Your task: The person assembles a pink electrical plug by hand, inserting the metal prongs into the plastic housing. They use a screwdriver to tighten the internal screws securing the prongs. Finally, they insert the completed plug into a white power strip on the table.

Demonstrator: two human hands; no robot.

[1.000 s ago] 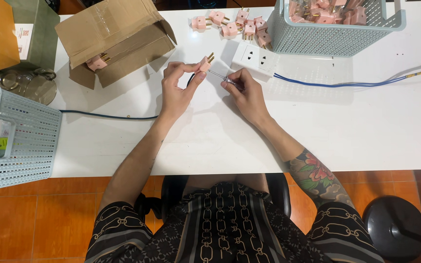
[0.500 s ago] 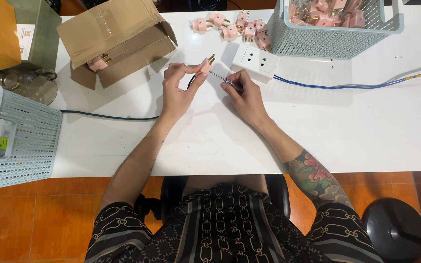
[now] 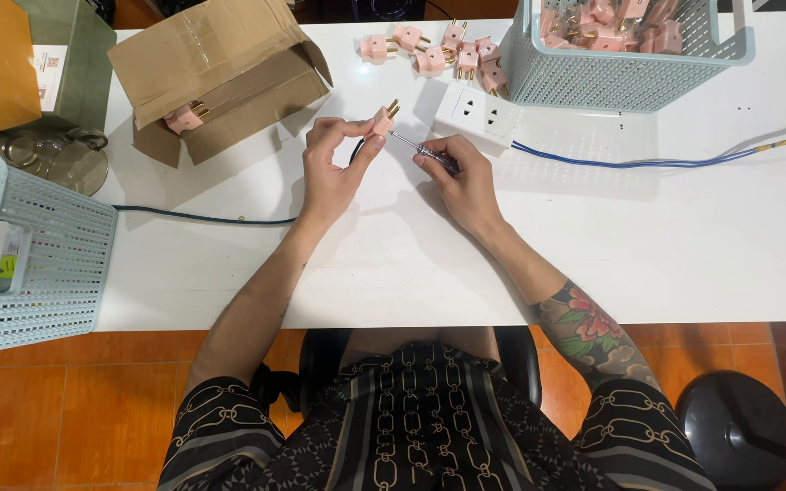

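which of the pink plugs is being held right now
The pink plug pinched in the left hand, against the screwdriver tip; the others lie loose on the table or in containers.

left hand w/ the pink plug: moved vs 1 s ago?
No, barely. The left hand holds the pink plug at the same spot left of the white power strip, as before.

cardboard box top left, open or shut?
Open. The box lies tipped on its side, flaps spread toward the left hand, and a pink plug shows inside its mouth.
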